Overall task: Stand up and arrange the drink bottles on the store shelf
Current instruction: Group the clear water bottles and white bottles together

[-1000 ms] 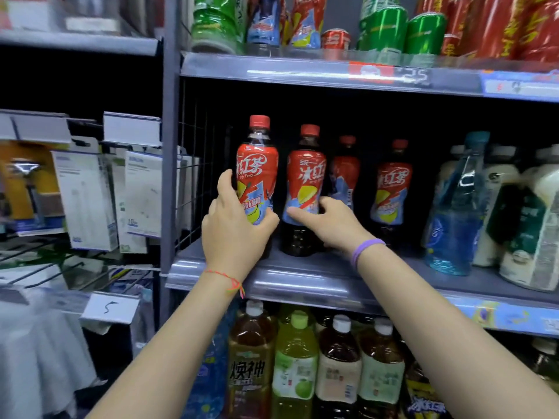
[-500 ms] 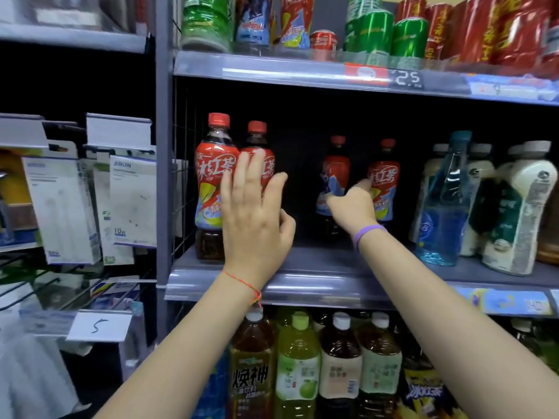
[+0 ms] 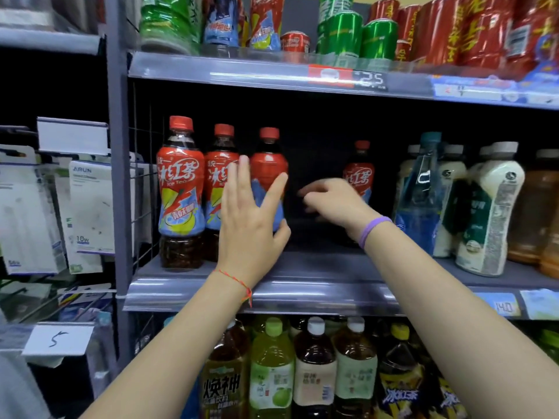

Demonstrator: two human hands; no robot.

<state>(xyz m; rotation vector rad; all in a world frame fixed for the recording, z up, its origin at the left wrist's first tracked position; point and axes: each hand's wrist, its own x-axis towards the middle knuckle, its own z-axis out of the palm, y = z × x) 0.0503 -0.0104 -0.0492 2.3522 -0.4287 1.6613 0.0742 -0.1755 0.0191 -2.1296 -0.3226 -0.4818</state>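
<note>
Three red-labelled iced tea bottles stand upright in a row at the left end of the middle shelf (image 3: 302, 293): the first bottle (image 3: 180, 189), the second bottle (image 3: 220, 176) and the third bottle (image 3: 268, 164). A fourth iced tea bottle (image 3: 360, 173) stands farther back, to the right of a gap. My left hand (image 3: 251, 225) lies with straight, spread fingers against the front of the third bottle, thumb low beside it. My right hand (image 3: 332, 201) hovers in the gap, blurred, with loosely curled fingers that hold nothing, just in front of the fourth bottle.
A blue water bottle (image 3: 420, 204) and white bottles (image 3: 490, 213) fill the shelf's right side. Green and red cans (image 3: 378, 37) line the shelf above. Large tea bottles (image 3: 314, 370) stand below. A wire grid (image 3: 145, 189) closes the left end, with hanging packages (image 3: 90, 207) beyond.
The bottle my right hand held at the back now stands third in the left row. My right hand has let go of it. My left hand shifted right onto that bottle.
</note>
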